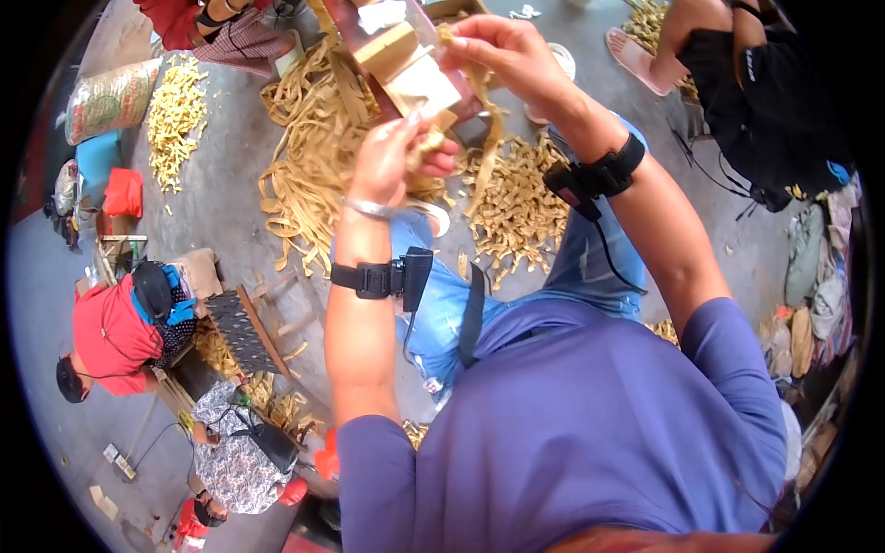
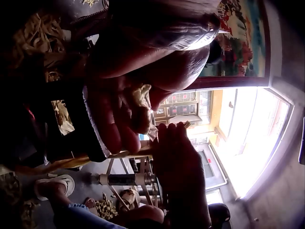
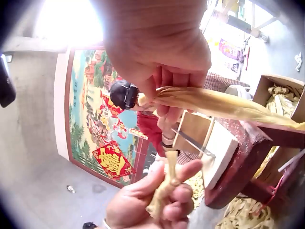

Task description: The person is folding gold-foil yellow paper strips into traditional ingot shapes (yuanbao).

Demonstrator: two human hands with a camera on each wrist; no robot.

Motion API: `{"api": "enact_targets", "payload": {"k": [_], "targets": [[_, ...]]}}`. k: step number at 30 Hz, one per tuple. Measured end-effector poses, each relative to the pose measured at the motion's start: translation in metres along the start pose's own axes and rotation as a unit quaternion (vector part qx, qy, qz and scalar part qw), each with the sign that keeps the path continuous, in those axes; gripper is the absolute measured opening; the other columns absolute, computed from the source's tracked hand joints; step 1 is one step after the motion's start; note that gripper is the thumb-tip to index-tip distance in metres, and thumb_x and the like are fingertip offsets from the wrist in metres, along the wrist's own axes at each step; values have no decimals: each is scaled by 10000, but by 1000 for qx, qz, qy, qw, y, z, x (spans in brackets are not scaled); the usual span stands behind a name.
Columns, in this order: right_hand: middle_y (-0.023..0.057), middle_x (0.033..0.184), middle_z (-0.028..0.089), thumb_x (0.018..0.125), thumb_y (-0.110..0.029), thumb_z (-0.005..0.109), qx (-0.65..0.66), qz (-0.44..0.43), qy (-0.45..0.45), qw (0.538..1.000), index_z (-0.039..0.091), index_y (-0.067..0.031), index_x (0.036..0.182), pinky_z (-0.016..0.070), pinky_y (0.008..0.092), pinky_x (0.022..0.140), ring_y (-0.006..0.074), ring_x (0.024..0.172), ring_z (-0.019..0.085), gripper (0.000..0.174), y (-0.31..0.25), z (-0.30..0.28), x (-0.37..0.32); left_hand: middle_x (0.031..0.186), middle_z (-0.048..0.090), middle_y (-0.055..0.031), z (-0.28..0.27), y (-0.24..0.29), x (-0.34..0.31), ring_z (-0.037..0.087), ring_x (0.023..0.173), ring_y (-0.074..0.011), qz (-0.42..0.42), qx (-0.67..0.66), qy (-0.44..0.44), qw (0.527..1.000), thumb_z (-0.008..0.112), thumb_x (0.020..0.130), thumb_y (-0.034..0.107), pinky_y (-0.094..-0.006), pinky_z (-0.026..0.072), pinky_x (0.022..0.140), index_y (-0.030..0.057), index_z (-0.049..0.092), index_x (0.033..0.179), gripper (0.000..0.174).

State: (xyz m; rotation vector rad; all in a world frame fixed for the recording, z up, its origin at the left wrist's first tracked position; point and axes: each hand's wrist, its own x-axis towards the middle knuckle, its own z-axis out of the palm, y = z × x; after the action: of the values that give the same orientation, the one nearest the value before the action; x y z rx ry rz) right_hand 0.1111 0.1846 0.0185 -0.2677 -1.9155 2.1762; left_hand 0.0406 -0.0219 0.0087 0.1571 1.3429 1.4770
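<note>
While forearms (image 1: 358, 249) reach forward | hands: left (image 1: 385, 161) grips knotted piece (image 3: 164, 195), right (image 1: 512, 60) pinches long strip (image 3: 214, 105)

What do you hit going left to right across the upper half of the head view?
Woven sack → pile of small yellow pieces → heap of long tan strips → left grip → right grip → pink slipper → black clothing on a person.

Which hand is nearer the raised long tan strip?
Right. The right hand pinches the long tan strip near one end; the left hand is apart from it, holding a knotted tan piece.
</note>
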Motion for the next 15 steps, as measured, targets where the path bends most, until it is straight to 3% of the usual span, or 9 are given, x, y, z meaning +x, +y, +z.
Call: {"api": "enact_targets", "payload": {"k": [2, 4, 6, 7, 8, 10, 11, 13, 15], "targets": [[84, 950, 683, 929, -190, 576, 61, -21, -14, 998, 594, 0, 1055, 502, 251, 805, 134, 906, 645, 229, -15, 6, -18, 998, 660, -180, 17, -13, -5, 672, 789, -246, -34, 70, -2, 997, 389, 999, 327, -354, 547, 777, -42, 516, 1232, 454], [97, 1005, 675, 942, -199, 555, 118, -33, -57, 991, 585, -5, 1060, 489, 272, 854, 146, 958, 632, 229, -24, 13, -39, 1110, 630, -188, 32, -34, -1, 657, 943, -300, 89, 166, 7, 982, 383, 995, 352, -374, 495, 901, 12, 496, 1270, 452], [102, 1008, 674, 943, -193, 552, 124, -19, -109, 986, 587, -8, 1053, 498, 267, 839, 146, 945, 636, 218, -31, 19, -68, 1103, 631, -188, 49, -36, -6, 645, 967, -327, 53, -40, -49, 997, 385, 992, 339, -409, 509, 876, 18, 504, 1231, 417], [103, 987, 676, 941, -177, 553, 135, 27, -119, 983, 590, -1, 1045, 513, 270, 813, 144, 910, 644, 208, -39, 23, -84, 1091, 630, -198, 58, -29, -15, 639, 967, -346, 67, -49, -56, 995, 401, 985, 306, -450, 521, 849, 19, 498, 1204, 373], [105, 958, 681, 939, -156, 552, 140, 38, -129, 981, 592, 8, 1032, 526, 276, 800, 152, 888, 650, 192, -47, 25, -101, 1047, 639, -179, 68, -31, -19, 651, 914, -317, 59, -200, -53, 976, 432, 972, 238, -435, 537, 814, 8, 516, 1188, 327], [112, 967, 680, 943, -134, 538, 69, -29, -121, 990, 589, 19, 1016, 527, 286, 818, 164, 887, 654, 177, -36, 17, -123, 1002, 642, -149, 86, -30, -29, 649, 848, -279, 110, -156, 60, 980, 488, 948, 182, -400, 548, 776, -7, 533, 1167, 293], [105, 979, 676, 930, -130, 561, 85, -22, -114, 990, 598, 19, 1003, 521, 272, 806, 153, 902, 644, 170, -40, 13, -136, 917, 648, -88, 87, -34, -28, 638, 770, -196, 135, -162, 66, 975, 580, 901, 146, -312, 545, 733, -8, 587, 1095, 248], [92, 1003, 668, 904, -122, 607, 116, -7, -98, 988, 617, 18, 979, 510, 245, 782, 130, 932, 624, 159, -54, 10, -161, 883, 655, -66, 105, -22, -52, 628, 738, -147, 151, -23, 58, 987, 637, 867, 150, -261, 528, 700, -1, 616, 1048, 237], [84, 993, 669, 902, -118, 608, 24, -142, -3, 990, 622, 9, 993, 507, 240, 775, 120, 910, 625, 157, -62, 8, -166, 824, 663, -25, 126, -7, -73, 600, 679, -66, 196, 111, 36, 974, 670, 831, 126, -188, 476, 622, 2, 657, 956, 177]]}}
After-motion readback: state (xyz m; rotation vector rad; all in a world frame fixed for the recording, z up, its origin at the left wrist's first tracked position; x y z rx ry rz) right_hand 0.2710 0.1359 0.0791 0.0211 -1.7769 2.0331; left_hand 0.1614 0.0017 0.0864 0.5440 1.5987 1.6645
